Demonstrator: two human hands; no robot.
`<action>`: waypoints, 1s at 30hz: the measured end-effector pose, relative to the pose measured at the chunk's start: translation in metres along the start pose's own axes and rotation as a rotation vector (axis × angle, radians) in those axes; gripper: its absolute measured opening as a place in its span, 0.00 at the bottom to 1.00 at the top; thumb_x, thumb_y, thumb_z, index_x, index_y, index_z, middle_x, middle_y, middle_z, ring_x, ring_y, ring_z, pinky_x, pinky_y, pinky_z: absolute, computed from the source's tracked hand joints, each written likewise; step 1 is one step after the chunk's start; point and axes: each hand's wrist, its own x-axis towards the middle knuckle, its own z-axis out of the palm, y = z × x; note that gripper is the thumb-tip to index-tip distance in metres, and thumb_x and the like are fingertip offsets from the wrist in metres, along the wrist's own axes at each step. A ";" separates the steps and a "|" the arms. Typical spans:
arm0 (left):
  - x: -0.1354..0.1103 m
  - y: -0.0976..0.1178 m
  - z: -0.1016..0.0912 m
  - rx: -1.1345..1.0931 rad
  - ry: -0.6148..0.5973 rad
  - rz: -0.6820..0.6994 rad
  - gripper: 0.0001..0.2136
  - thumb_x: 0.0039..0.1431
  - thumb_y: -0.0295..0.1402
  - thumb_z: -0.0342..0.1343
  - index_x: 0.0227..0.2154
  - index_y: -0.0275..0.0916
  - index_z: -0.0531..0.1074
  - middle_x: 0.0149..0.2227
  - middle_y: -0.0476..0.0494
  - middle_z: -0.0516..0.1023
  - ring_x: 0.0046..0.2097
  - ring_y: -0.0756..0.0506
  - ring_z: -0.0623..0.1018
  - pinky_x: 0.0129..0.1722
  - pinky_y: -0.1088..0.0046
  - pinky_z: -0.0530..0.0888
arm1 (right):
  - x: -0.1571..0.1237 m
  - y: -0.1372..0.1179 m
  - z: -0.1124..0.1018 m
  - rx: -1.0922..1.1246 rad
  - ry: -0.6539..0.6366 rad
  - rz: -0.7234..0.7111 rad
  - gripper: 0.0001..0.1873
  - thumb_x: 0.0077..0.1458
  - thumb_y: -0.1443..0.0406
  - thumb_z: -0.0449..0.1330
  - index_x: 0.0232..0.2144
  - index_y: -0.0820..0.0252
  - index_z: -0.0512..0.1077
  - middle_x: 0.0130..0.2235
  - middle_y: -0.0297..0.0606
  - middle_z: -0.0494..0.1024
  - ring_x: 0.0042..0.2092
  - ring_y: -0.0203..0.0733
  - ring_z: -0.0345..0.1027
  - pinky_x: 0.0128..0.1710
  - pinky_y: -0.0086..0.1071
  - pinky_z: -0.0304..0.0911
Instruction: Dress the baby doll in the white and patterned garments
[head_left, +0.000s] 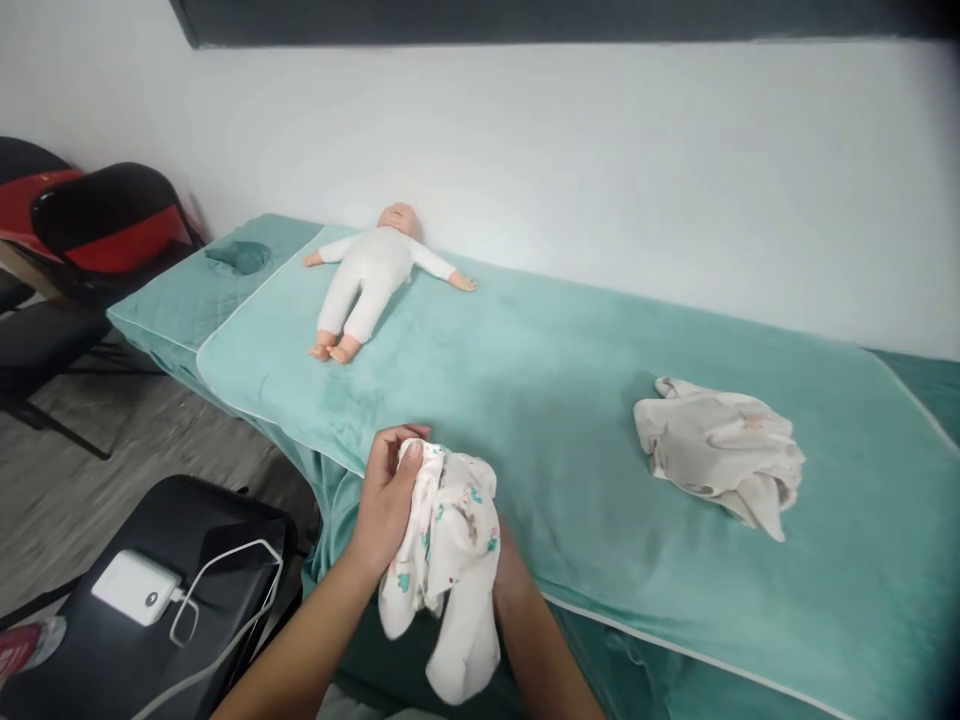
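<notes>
Our left hand (386, 495) pinches a white, green-printed cloth garment (457, 535) at six o'clock; our right hand (511, 565) is mostly hidden behind it, so we cannot tell its grip. At eight o'clock, a white rectangular power bank (127, 585) bears an unreadable dark round mark (152, 599).

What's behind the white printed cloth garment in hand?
Behind the white printed cloth garment: the right hand, fingers covered, only its wrist side showing. Pale green plush bed cover shows past the garment's edges; anything else behind is hidden.
</notes>
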 end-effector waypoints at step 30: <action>-0.009 -0.124 -0.313 0.541 1.201 -0.068 0.23 0.70 0.33 0.47 0.61 0.22 0.51 0.61 0.24 0.67 0.60 0.37 0.73 0.54 0.62 0.75 | -0.015 0.143 0.009 -0.030 -0.106 0.215 0.23 0.50 0.51 0.66 0.43 0.57 0.73 0.44 0.46 0.80 0.40 0.52 0.78 0.42 0.45 0.71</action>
